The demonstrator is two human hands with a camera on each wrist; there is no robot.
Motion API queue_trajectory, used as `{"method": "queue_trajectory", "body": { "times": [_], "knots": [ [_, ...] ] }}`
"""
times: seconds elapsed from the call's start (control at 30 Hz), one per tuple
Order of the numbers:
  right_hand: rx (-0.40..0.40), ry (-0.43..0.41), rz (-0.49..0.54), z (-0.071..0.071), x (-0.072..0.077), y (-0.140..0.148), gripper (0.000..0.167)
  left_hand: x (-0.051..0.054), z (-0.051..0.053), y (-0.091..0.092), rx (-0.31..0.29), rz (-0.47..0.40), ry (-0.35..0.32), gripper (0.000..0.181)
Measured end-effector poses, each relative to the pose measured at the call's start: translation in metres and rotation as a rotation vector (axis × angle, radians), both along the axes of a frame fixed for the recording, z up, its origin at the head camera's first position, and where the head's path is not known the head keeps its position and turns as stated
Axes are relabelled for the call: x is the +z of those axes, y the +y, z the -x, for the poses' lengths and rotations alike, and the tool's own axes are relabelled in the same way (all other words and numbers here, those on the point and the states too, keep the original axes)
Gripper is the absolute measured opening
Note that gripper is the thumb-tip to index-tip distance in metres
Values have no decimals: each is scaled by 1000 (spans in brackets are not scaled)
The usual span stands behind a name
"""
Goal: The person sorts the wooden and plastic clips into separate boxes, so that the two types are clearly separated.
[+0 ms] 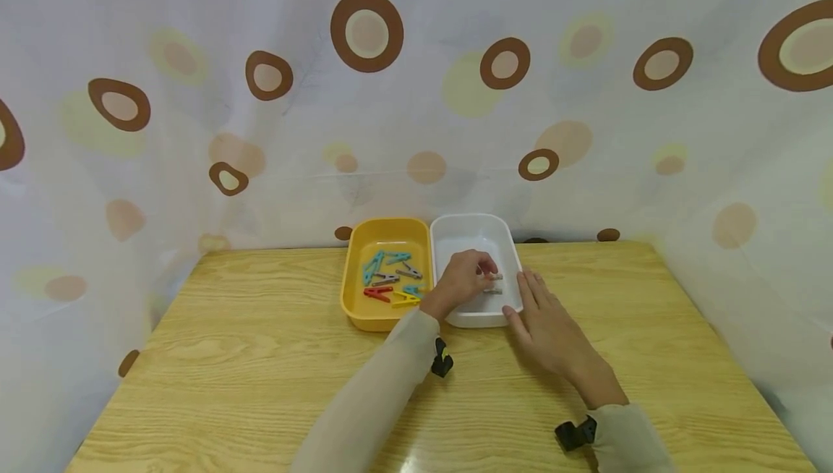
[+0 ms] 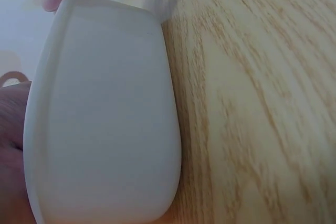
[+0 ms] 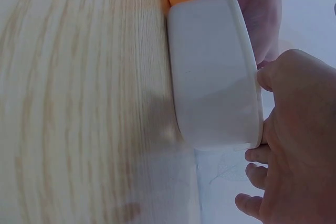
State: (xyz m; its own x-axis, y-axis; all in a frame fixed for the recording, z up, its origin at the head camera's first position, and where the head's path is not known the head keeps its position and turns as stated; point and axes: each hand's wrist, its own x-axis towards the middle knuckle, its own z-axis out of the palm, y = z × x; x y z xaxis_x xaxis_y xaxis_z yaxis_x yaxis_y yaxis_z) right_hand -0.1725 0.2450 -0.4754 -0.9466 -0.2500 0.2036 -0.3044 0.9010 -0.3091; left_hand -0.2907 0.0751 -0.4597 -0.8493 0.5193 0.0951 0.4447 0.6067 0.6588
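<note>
My left hand [image 1: 460, 281] reaches over the near left side of a white tray [image 1: 470, 223]. Its curled fingertips pinch a small pale clothespin [image 1: 496, 277], partly hidden by the fingers. A second pale clothespin [image 1: 494, 291] lies just below it on the tray floor. At the tray's near right corner, my right hand [image 1: 553, 332] holds the tray, thumb on the near rim and fingers along the right side. In the right wrist view, the thumb of the right hand [image 3: 302, 124] bends onto the rim. The left wrist view mostly shows the tray's outer wall [image 2: 110, 114].
A yellow tray [image 1: 347, 299] stands against the white tray's left side. Inside it lie several clothespins, among them teal ones [image 1: 373, 268], grey ones [image 1: 385, 279], a red one [image 1: 379, 293] and a yellow one [image 1: 406, 299]. Behind the wooden table [image 1: 260, 372] hangs a patterned curtain [image 1: 416, 118].
</note>
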Motion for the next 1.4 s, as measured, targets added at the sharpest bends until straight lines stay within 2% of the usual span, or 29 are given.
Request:
{"method": "queue_trajectory", "body": {
  "times": [0.17, 0.3, 0.5, 0.6, 0.73, 1.03, 1.17, 1.4],
  "knots": [
    [0, -5, -1, 0, 2, -1, 71, 0, 2, -4, 7, -21, -8, 13],
    [4, -6, 0, 1, 2, -1, 71, 4, 0, -8, 5, -35, -5, 13],
    [7, 6, -3, 1, 0, -1, 71, 13, -8, -23, -51, -113, 0, 13],
    [10, 15, -7, 1, -1, -1, 72, 15, -16, -36, -93, -152, 24, 12],
    [8, 4, -12, 2, -1, 0, 73, 17, -28, -53, -113, -199, 37, 13],
    [8, -28, -7, 2, 0, -2, 74, 22, -49, -88, -82, -284, 22, 13],
    [12, -21, -5, 1, 1, -2, 73, 19, -64, -103, -75, -325, 12, 14],
    [17, -23, -8, 3, -1, 0, 75, 15, -90, -126, -83, -374, 37, 15]
  ]
}}
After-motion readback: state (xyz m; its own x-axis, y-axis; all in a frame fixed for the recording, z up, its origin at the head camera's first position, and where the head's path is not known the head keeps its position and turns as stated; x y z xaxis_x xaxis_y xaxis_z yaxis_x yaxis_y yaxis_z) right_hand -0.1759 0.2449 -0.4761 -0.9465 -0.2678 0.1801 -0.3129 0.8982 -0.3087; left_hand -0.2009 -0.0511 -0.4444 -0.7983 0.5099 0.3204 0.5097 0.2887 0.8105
